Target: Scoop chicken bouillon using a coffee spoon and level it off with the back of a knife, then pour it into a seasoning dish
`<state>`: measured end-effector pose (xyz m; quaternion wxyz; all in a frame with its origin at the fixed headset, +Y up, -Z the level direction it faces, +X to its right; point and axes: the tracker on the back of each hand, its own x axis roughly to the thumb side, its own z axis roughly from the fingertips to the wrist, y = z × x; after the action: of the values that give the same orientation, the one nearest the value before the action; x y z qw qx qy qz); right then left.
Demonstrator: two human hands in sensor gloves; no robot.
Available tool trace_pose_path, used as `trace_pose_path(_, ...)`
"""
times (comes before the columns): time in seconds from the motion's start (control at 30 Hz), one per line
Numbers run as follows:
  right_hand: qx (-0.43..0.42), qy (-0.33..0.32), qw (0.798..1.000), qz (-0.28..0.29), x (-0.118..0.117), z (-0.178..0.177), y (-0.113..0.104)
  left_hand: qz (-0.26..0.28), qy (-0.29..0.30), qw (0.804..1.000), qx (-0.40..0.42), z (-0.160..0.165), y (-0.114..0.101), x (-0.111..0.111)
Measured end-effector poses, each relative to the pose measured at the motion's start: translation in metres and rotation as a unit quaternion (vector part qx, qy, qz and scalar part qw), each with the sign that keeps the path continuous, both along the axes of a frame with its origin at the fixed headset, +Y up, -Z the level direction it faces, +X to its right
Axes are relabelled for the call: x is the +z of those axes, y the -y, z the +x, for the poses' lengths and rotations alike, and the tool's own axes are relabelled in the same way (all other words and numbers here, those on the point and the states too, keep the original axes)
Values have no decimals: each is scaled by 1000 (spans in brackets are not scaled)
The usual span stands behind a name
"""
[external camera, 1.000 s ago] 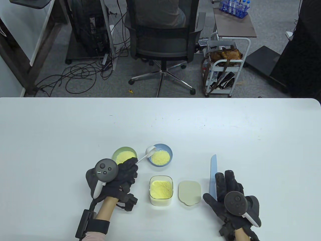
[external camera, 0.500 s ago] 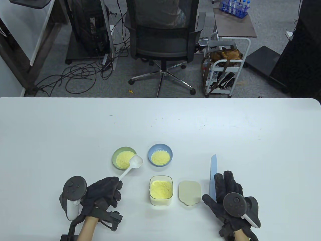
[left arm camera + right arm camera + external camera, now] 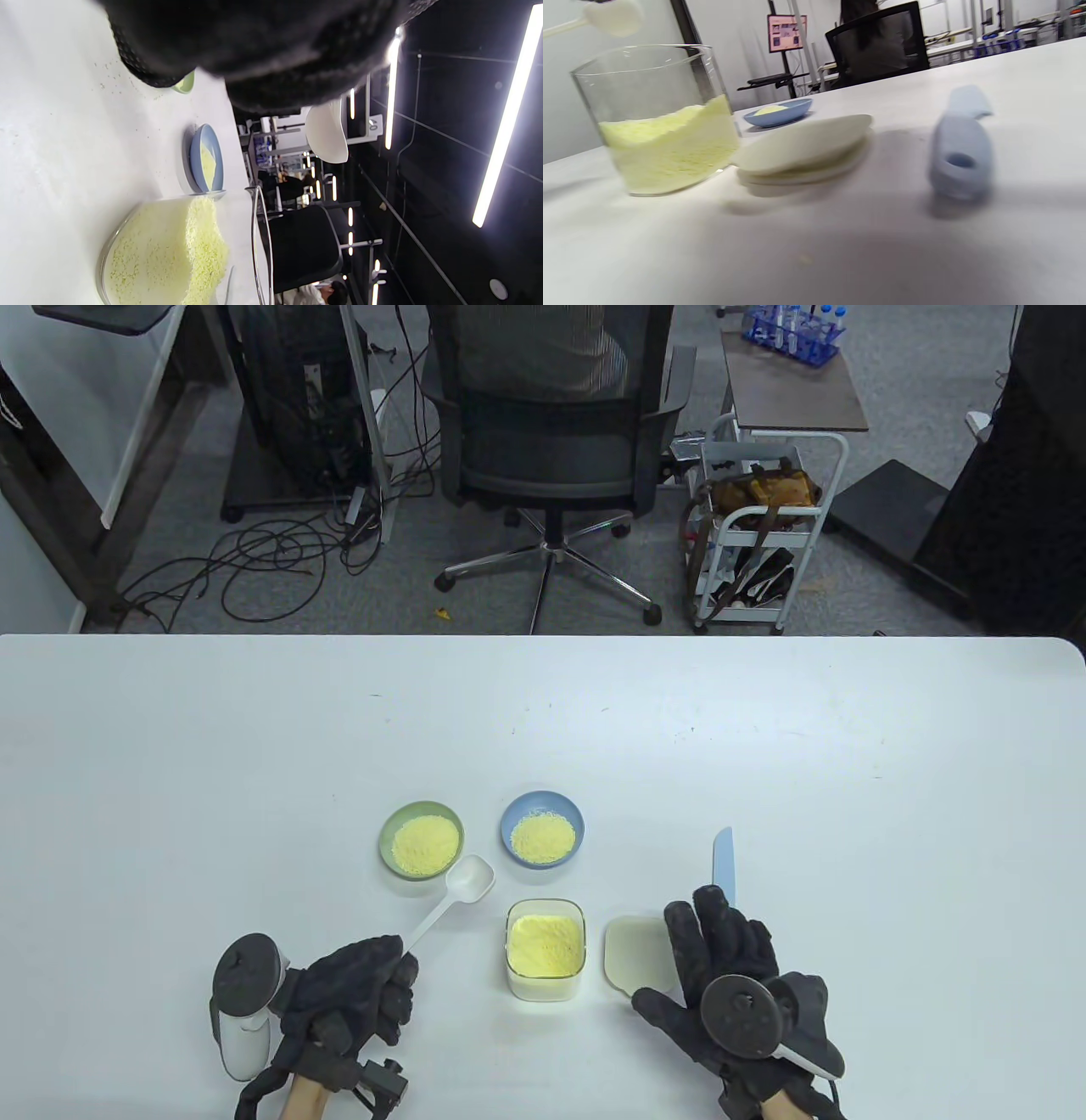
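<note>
While the left hand [image 3: 352, 993] grips the handle of the coffee spoon [image 3: 450, 899] with curled fingers [image 3: 392, 976], the empty bowl of the spoon sits raised above the bench [image 3: 170, 780], between the green dish [image 3: 422, 840] and the glass container [image 3: 545, 948]. This position suits a fresh dip into the container, which holds the chicken bouillon [image 3: 545, 942] and stands open, its lid [image 3: 636, 954] laid just beside it to keep the mouth accessible. The green dish and the blue seasoning dish [image 3: 542, 828] both hold yellow granules already and stand side by side, just beyond the container, so a loaded spoon has little way to go.

The right hand [image 3: 730, 984] lies flat with fingers straight and spread, covering part of the lid and the handle end of the knife [image 3: 723, 861]; it holds nothing. The knife lies on the bench, blade pointing away from the person, within ready reach for levelling. Judged from this layout, the next scoop has not yet begun.
</note>
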<state>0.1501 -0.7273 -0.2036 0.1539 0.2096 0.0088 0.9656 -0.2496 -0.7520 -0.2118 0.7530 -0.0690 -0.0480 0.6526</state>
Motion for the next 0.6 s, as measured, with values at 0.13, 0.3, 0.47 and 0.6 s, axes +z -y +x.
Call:
trace_pose_path(0.13, -8, -54, 998, -23, -13, -46, -24, 5, 12, 1000, -2, 5, 3, 1)
trace_pose_path(0.3, 15, -90, 985, -149, -37, -88, -29, 4, 25, 1000, 2, 9, 4, 2)
trace_pose_path(0.47, 59, -45, 977, -198, -56, -97, -13, 5, 33, 999, -2, 11, 4, 3)
trace_pose_path(0.6, 42, -47, 976, -209, -59, -91, -10, 5, 35, 999, -34, 17, 2, 2)
